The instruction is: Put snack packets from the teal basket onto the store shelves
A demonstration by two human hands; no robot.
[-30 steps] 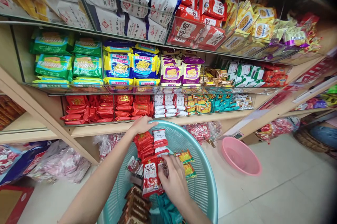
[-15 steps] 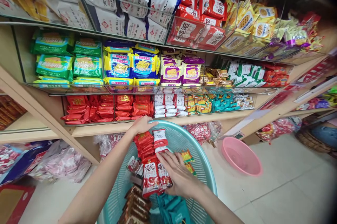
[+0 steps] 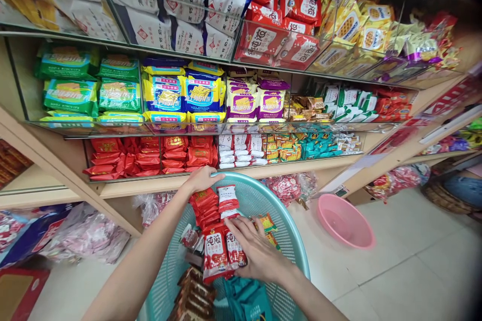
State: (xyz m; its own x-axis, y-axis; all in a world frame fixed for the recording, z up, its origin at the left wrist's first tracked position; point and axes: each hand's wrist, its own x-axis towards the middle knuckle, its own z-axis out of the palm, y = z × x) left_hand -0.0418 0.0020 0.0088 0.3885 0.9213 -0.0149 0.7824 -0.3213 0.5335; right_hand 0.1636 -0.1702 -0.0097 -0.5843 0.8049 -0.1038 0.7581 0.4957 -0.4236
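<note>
My left hand (image 3: 203, 179) is closed over the far rim of a turquoise perforated plastic basket (image 3: 288, 220). Inside it, my right hand (image 3: 258, 248) curls over the right one of two red-and-white biscuit packets (image 3: 215, 253) lying side by side; its thumb is mostly hidden. Just beyond are a stack of red packets (image 3: 205, 206) and some white-and-red packets (image 3: 227, 195). Brown-wrapped biscuits (image 3: 194, 293) stand in a row at the near left, with teal packets (image 3: 248, 298) to their right. A few yellow-green packets (image 3: 268, 223) lie partly behind my right hand.
Shelves with clear fronts hold biscuit packs, including green soda biscuits (image 3: 71, 96) and red packets (image 3: 175, 152) just past the basket. A pink basin (image 3: 346, 220) sits on the tiled floor at the right. Plastic bags (image 3: 85, 233) lie under the shelving at left.
The view has shifted slightly, with the shelves sliding a little to the left. Both hands keep nearly the same places on the basket rim and the packets.
</note>
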